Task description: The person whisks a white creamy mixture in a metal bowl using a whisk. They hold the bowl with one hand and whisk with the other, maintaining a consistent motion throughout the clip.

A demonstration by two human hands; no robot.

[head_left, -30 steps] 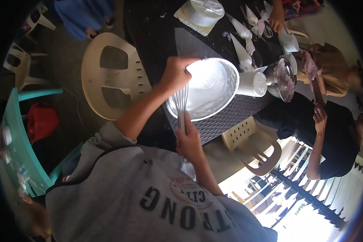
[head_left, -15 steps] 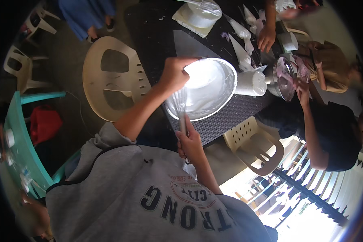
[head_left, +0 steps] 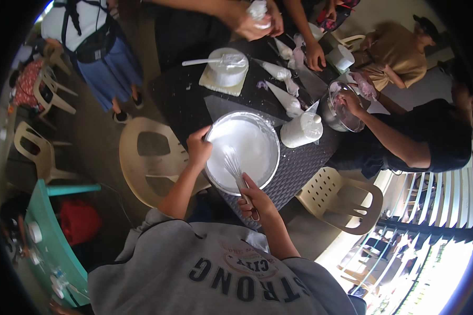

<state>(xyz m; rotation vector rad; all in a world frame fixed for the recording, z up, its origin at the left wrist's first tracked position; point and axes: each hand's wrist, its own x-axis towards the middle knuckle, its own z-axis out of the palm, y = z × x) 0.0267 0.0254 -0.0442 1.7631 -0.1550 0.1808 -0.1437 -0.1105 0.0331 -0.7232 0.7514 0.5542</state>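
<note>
A round bowl of smooth white cream stands at the near end of the dark woven-topped table. My left hand is closed on the bowl's left rim. In my right hand is the handle of a metal whisk, its wires dipping into the cream. Just right of the bowl stands a white cylinder-shaped cake with a small white knob on top. Beyond the bowl is another white round cake on a pale square board, a spatula lying across its top.
Filled piping bags lie past the bowl. At right, a co-worker's hand reaches into a metal bowl with pinkish cream. Another person's hands work at the far side. Beige chairs flank the table; a teal table stands at left.
The bowl, tilted before, now sits nearer level. My left hand has shifted from its far rim to the left side. The whisk has moved from the rim into the cream. The view has shifted.
</note>
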